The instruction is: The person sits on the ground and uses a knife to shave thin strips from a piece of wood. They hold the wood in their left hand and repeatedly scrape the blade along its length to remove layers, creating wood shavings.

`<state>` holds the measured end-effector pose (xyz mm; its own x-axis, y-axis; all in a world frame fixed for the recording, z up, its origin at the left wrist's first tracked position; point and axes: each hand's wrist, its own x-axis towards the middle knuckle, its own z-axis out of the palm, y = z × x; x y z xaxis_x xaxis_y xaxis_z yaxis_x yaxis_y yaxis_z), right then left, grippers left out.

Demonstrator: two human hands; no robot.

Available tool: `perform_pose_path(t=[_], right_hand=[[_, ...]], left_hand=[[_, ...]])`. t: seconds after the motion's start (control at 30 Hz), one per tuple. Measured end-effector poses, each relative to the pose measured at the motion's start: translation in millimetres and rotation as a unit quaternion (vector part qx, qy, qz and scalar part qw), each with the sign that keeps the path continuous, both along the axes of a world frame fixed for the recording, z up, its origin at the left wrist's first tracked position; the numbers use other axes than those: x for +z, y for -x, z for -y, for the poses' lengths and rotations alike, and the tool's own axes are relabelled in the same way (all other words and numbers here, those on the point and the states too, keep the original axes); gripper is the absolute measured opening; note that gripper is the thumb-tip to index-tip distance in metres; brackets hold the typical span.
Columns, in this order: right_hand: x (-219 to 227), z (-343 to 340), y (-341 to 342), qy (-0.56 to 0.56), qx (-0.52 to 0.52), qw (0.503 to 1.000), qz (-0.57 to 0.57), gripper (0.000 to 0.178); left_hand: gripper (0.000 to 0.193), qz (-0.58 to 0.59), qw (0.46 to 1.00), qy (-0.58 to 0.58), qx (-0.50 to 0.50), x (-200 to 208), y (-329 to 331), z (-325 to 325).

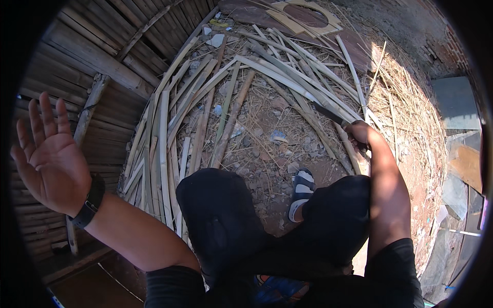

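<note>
My left hand [55, 163] is raised at the far left with its palm showing and fingers spread, and it holds nothing. A dark band circles that wrist. On the right, my right hand [360, 134] is closed around the handle of a knife [328, 113], whose dark blade points up and to the left. The blade lies over or close above split bamboo strips [303, 88] on the ground; whether it touches them I cannot tell. More long bamboo strips [163, 138] lie in a loose heap left of my knees.
A bamboo-slat wall [87, 51] rises along the left, a brick wall [436, 36] at the far right. Straw and shavings [405, 108] litter the ground. A board with a round hole [328, 23] lies at the back. Flat sheets [454, 105] stand at right. My sandalled foot [302, 190] is between my knees.
</note>
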<state>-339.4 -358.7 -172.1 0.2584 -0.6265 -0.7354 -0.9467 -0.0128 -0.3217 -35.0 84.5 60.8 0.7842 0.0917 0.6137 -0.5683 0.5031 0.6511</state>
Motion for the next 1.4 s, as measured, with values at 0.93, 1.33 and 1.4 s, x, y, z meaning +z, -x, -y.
perform_pose_path(t=[0.93, 1.33, 1.4], right_hand=[[2.6, -13.5, -41.1, -0.024, -0.092, 0.981, 0.171, 0.016], [4.1, -9.9, -33.1, -0.020, -0.109, 0.979, 0.174, 0.014], [2.7, -9.8, -31.7, -0.020, -0.116, 0.977, 0.178, 0.015]], left_hand=[[0.078, -0.283, 0.233, -0.786, -0.498, -554.5, 59.7, -152.0], [0.048, -0.267, 0.365, -0.891, 0.020, -431.2, 69.0, -265.4], [0.057, -0.312, 0.355, -0.881, 0.005, -437.5, 79.1, -267.6]])
